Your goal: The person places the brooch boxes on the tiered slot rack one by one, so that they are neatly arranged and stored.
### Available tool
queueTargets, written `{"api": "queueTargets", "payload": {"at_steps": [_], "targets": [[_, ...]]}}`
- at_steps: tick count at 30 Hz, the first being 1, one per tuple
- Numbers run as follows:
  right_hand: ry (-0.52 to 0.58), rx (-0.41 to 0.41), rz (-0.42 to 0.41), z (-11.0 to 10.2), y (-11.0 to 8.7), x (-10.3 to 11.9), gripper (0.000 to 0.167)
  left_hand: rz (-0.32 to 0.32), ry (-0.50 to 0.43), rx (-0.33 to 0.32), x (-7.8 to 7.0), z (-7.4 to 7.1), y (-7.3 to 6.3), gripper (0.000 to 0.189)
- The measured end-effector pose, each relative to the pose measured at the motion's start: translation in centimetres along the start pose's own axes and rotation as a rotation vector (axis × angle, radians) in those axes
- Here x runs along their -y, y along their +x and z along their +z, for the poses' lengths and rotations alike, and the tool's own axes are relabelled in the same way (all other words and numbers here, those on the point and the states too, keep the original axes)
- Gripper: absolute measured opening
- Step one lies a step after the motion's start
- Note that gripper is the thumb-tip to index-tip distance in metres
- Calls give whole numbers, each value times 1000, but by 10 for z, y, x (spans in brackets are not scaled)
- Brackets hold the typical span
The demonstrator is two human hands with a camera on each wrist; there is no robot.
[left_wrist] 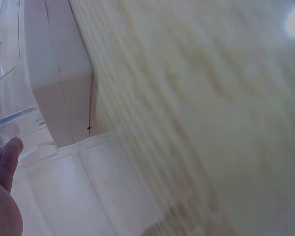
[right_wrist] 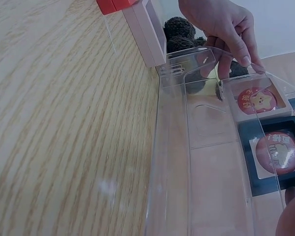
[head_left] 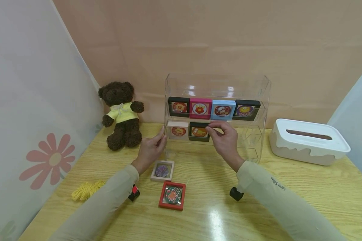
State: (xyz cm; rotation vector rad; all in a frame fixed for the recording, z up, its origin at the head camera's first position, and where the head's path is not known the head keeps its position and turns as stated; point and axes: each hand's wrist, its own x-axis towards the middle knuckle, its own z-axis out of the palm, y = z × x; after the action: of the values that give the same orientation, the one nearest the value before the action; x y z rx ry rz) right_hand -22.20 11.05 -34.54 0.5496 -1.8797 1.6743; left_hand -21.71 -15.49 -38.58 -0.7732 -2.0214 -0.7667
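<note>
At far left on the surface (head_left: 209, 194), one bundle of yellow yarn (head_left: 87, 190); behind it, one dark brown plush bear (head_left: 120, 115) in a yellow top, propped near the backdrop. Next, the left hand (head_left: 151, 148), narrow, thumb and bent fingers gripping the left end panel of one clear tiered rack (head_left: 209, 90). Near that end, lying flat, one pale pink frame (head_left: 162, 171) with purple contents; close by, one red frame (head_left: 172, 195) with a green round badge. Rack, upper row, side by side: one red-badged black frame (head_left: 179, 107), one magenta frame (head_left: 200, 108), one light blue frame (head_left: 223, 110), one purple-badged black frame (head_left: 246, 110). Rack, lower row: one whitish frame (head_left: 178, 131) with a star badge; just beside it, standing on the tier, one orange-badged black frame (head_left: 198, 132). Right hand (head_left: 225, 139), narrow, thumb and forefinger pinching the right edge of that last frame. At far right, one tissue box (head_left: 309, 140), white lid with a dripping outline over a beige base.
</note>
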Motion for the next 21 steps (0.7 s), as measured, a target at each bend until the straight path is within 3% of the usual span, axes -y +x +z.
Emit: {"api": "queueTargets", "payload": {"at_steps": [7, 14, 21], "targets": [[22, 9, 11, 0, 0, 1, 9, 4, -6, -2, 0, 0, 0, 38], [31, 42, -16, -1, -1, 27, 12, 6, -5, -6, 0, 0, 0, 37], [72, 35, -28, -5, -1, 32, 13, 7, -26, -6, 0, 0, 0, 38]]}}
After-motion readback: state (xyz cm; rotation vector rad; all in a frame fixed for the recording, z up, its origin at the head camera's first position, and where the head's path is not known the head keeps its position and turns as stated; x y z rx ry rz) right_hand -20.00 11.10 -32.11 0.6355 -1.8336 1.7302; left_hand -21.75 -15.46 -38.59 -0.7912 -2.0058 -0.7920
